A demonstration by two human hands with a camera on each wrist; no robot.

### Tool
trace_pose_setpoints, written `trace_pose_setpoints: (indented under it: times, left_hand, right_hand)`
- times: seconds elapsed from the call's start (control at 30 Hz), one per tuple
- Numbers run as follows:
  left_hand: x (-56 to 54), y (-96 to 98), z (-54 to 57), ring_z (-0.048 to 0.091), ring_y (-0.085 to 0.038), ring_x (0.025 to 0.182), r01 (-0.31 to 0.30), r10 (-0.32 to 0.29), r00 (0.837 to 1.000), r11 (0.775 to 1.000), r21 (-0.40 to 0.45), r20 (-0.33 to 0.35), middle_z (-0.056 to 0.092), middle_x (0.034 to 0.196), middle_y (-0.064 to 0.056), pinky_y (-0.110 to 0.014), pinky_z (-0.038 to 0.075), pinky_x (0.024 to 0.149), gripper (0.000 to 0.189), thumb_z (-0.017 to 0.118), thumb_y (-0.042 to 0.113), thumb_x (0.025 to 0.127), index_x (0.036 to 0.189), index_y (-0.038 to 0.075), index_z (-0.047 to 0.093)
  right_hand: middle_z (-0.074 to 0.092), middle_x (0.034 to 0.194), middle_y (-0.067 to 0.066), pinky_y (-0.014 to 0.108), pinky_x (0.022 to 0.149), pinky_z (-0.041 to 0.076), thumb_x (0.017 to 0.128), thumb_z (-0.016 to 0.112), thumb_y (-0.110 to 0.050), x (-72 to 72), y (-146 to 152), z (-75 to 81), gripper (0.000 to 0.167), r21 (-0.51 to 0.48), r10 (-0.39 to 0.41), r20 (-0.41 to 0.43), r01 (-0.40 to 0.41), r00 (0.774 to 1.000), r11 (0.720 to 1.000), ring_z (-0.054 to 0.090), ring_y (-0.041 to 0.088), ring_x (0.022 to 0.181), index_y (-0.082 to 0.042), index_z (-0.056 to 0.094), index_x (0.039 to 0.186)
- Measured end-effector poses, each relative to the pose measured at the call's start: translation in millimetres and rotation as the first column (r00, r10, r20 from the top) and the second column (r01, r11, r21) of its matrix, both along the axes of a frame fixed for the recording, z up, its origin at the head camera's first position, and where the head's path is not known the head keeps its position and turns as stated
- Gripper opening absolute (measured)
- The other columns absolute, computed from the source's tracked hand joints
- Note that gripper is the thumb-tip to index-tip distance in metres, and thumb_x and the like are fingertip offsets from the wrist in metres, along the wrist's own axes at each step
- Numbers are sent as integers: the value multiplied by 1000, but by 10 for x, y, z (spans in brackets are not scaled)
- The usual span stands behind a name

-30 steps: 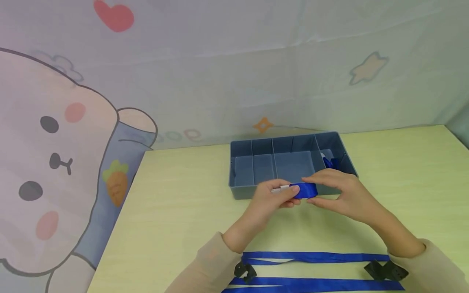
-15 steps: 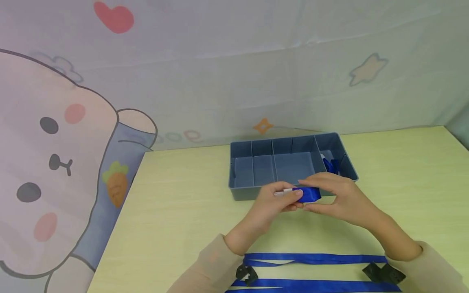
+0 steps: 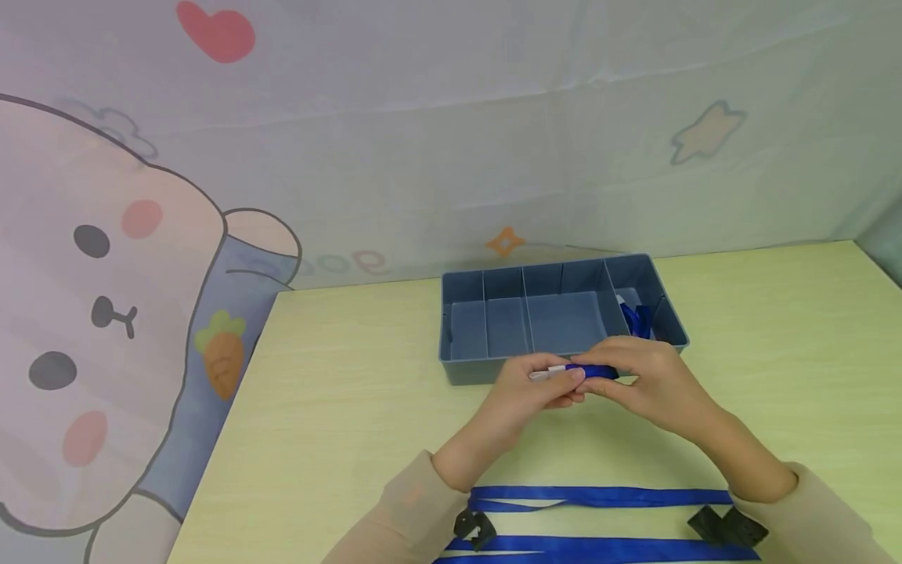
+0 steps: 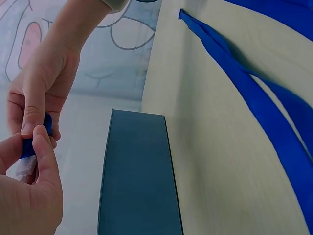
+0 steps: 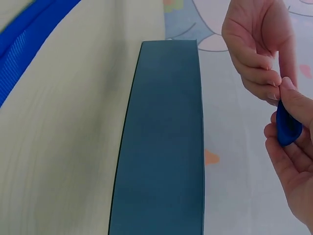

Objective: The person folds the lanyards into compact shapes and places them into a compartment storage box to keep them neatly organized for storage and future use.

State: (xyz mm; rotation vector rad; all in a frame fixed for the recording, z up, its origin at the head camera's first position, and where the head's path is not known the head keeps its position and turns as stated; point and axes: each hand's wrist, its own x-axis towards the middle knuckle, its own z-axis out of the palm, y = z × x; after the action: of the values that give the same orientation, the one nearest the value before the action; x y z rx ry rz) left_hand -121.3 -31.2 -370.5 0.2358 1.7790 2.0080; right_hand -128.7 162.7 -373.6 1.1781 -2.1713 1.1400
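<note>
A blue ribbon lanyard (image 3: 595,371), folded into a small flat bundle with a white plastic end (image 3: 549,372), is held between both hands over the tray's front edge. My left hand (image 3: 524,392) pinches it near the white end, thumb on top. From the other side, my right hand (image 3: 658,384) grips the blue end between thumb and fingers. In the right wrist view the blue bundle (image 5: 287,125) appears as a narrow loop under the right thumb. Fingers cover much of it in the left wrist view.
A grey-blue divided tray (image 3: 461,371) stands behind the hands, with another blue bundle (image 3: 640,319) in its right compartment. Long blue ribbons (image 3: 606,497) lie across the table's front. Black pieces (image 3: 726,525) show beside each sleeve. A printed cloth (image 3: 423,157) hangs behind the table.
The right hand has moved slightly left, and its fingers have closed onto the lanyard. The bundle has turned from its broad face to a narrower edge. The left hand has shifted slightly right and down.
</note>
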Motion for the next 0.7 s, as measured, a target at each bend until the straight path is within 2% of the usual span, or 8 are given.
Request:
trace_pose_setpoints:
  times: [0.1,0.17,0.23,0.33,0.43,0.53,0.63,0.7]
  left_hand:
    - [2,-4,-6,67,-16,77,-17,16,1000,999,-38,-20,68,89,-15,-30,54,77,23,64,12,89,103,-6,65]
    - [-3,-8,-20,66,-15,75,-29,27,999,998,-58,-35,67,87,-11,-29,54,76,22,65,13,88,101,-6,66]
    - [-13,-13,-37,66,-14,74,-32,29,998,997,-65,-54,67,85,-9,-29,55,75,21,65,13,88,100,-5,67]
    - [-24,-21,-59,66,-14,74,-26,20,996,997,-70,-86,68,83,-9,-29,55,75,18,65,12,88,97,-4,68]
    - [-30,-17,-70,65,-14,74,-28,19,993,996,-79,-114,68,81,-9,-29,55,75,17,66,12,88,96,-3,68]
    - [-39,-12,-79,64,-13,73,-45,32,991,994,-98,-130,68,80,-8,-28,54,74,16,67,13,87,94,-2,68]
    - [-47,-14,-85,63,-13,72,-62,46,989,992,-113,-140,67,79,-6,-27,54,73,15,67,13,87,93,-1,69]
    - [-52,-15,-94,63,-12,72,-66,48,988,991,-119,-148,67,78,-6,-27,54,72,15,68,13,86,93,0,69]
  right_hand:
    - [68,92,0,17,60,49,71,80,-9,5,12,-1,32,31,3,133,-8,991,999,62,11,78,-3,70,101]
    - [67,95,0,20,62,51,71,79,-5,9,32,1,36,35,15,269,-26,963,999,60,10,80,-4,69,106]
    - [67,97,2,23,65,54,78,74,-5,12,54,12,32,18,23,418,-34,908,999,61,11,82,-3,67,109]
    - [67,95,5,28,66,55,86,65,-4,-1,99,35,21,-33,41,595,-27,803,999,63,14,79,-1,67,107]
    - [66,86,8,28,64,54,87,65,-8,-22,121,66,20,-40,16,705,18,709,999,63,16,72,2,68,104]
    - [65,79,9,28,66,54,85,69,-13,-30,117,95,28,-11,-38,781,75,623,997,64,17,71,5,66,105]
    - [66,79,13,29,70,55,83,71,-15,-30,100,117,32,14,-80,820,120,567,993,66,18,73,8,65,106]
    - [67,80,13,30,68,55,83,71,-14,-29,88,124,29,24,-95,820,132,564,991,66,18,72,8,66,102]
